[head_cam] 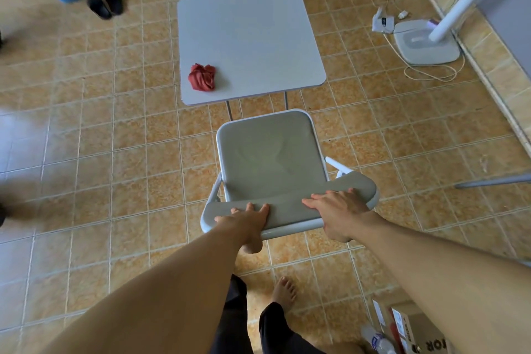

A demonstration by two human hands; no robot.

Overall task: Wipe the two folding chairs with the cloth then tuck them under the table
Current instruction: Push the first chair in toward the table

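Two hands on it: left hand and right hand both curl over the backrest of the grey padded metal folding chair, parked just before the square grey counter. Probably light and rigid; backrest's the handle.

One wide-angle camera on the person's head looks forward and steeply down from standing height, with the chair close below, the table beyond it and floor all around.

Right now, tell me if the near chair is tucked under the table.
Out: floor shows between near chair and table; left hand and right hand grip its backrest.
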